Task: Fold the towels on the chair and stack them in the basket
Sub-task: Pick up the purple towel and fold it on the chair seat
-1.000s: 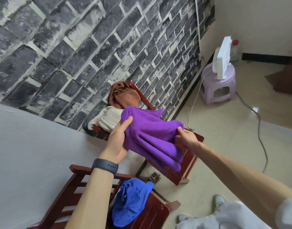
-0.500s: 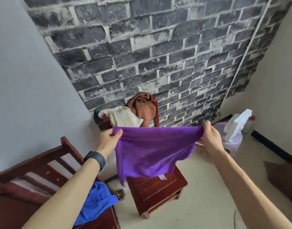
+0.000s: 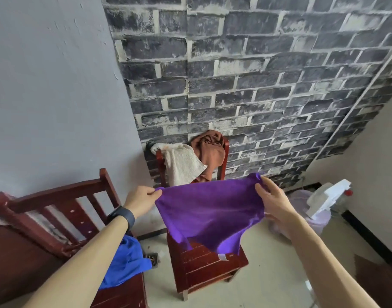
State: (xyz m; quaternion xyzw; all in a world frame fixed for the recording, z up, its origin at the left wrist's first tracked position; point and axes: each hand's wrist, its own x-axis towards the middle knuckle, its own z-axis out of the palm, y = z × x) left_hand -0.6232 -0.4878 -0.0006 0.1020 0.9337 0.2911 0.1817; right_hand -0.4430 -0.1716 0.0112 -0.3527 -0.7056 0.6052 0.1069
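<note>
- A wall papered in a dark grey brick pattern [image 3: 257, 85] is seen across the back, and a plain pale grey wall [image 3: 46, 85] is met at its left edge.
- A pale tiled floor [image 3: 268, 276] is seen below.
- A dark red slatted wooden armchair [image 3: 57, 197] is seen at the lower left, against the grey wall.
- A smaller dark red wooden chair [image 3: 201, 274] is set against the brick wall, in the middle of the view.
- A purple cloth towel [image 3: 208, 212] is held spread in the air above this smaller chair's seat, its top edge stretched between the two hands and its lower corners hanging loose just above the seat.
- The towel's upper left corner is pinched by the left hand [image 3: 141, 200], thumb against curled fingers.
- The upper right corner is gripped by the right hand [image 3: 272, 201], the thumb on the near face and the fingers behind the cloth.
- A crumpled bright blue cloth [image 3: 126, 256] is seen lying on the armchair's seat, partly hidden by the left forearm.
- A cream terry towel [image 3: 181, 165] is draped over the smaller chair's backrest, on its left.
- A bunched rust-brown towel [image 3: 210, 150] is hung beside it, touching it, on the right post.
- A lilac plastic stool [image 3: 319, 223] is seen at the right, with a white plastic device [image 3: 324, 198] on it.
- A black wristband [image 3: 123, 216] is worn on the left wrist.
- A small white label [image 3: 222, 257] is seen at the towel's lower edge.
</note>
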